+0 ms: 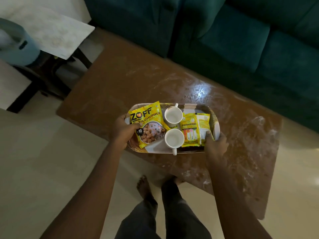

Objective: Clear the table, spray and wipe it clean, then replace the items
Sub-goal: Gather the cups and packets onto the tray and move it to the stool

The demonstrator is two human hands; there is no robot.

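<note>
**Tray held at both ends over the streaked table**

Nearest, the person's bare feet (143, 187) stand on pale glossy floor (43, 161), which lies open to the left. Whether a foot touches the near edge of the table (120, 83) cannot be told.

The left hand (120, 130) grips the left short end of the tray (155, 150), its thumb lying over the edge of the soya chunks packet (148, 125). The right hand (215, 145) grips the right end at its near corner, thumb on the smaller yellow packets (195, 130).

The tray's long axis runs left to right between the hands. It sits over the near part of the table, its near-left corner about level with the table's edge. Whether it rests on the top or hangs just above it cannot be told.

Between the packets stand two white cups. The near cup (174, 138) points its handle toward the person, and the far cup (173, 115) points its handle away.

The brown tabletop lies at a slant in the view and is smeared with whitish streaks, thickest on the right. A bright glare shows beyond the tray.

Past the far edge stands a dark green sofa (241, 40), close to the table. At far left is a white-topped side table (51, 35) on dark legs.
</note>
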